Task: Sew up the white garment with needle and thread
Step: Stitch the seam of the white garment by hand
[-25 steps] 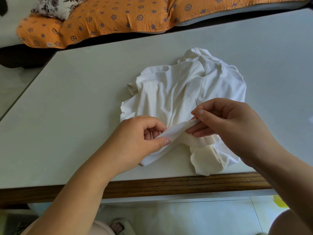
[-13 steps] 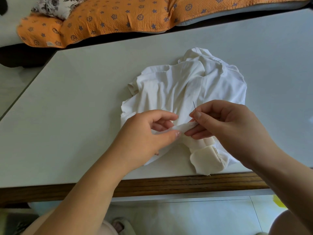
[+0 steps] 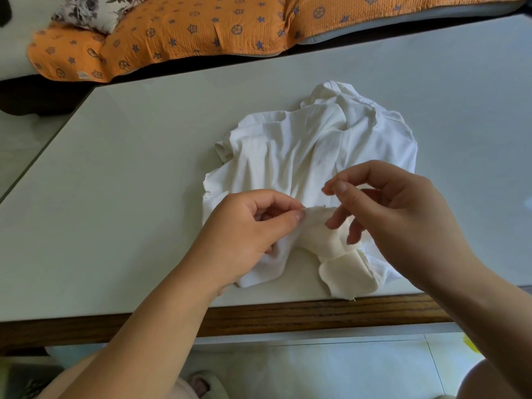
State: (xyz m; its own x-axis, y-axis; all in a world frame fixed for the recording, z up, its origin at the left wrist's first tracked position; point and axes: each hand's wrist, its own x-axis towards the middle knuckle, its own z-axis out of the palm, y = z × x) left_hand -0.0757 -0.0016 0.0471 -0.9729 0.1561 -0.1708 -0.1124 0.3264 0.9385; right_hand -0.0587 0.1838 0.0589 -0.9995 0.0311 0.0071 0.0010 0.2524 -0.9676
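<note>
The crumpled white garment point(image 3: 302, 156) lies on the table near its front edge. My left hand point(image 3: 247, 240) pinches a raised fold of the garment between thumb and forefinger. My right hand point(image 3: 397, 223) hovers just right of that fold, with thumb and forefinger pinched together a little above it. Its other fingers spread down and touch the cloth. Of the needle point(image 3: 324, 205) only a tiny dark tip shows at the fold's top edge, below the pinch. I cannot make out the thread.
The white table point(image 3: 129, 197) has a wooden front edge point(image 3: 288, 315) close to my body. Behind the table lies an orange patterned quilt point(image 3: 187, 33) on a dark sofa. Tiled floor and slippers show below.
My left hand slid right along the fold towards my right hand. The needle, which stuck up above my right fingers, now points down into the fold, and my right pinch rose slightly.
</note>
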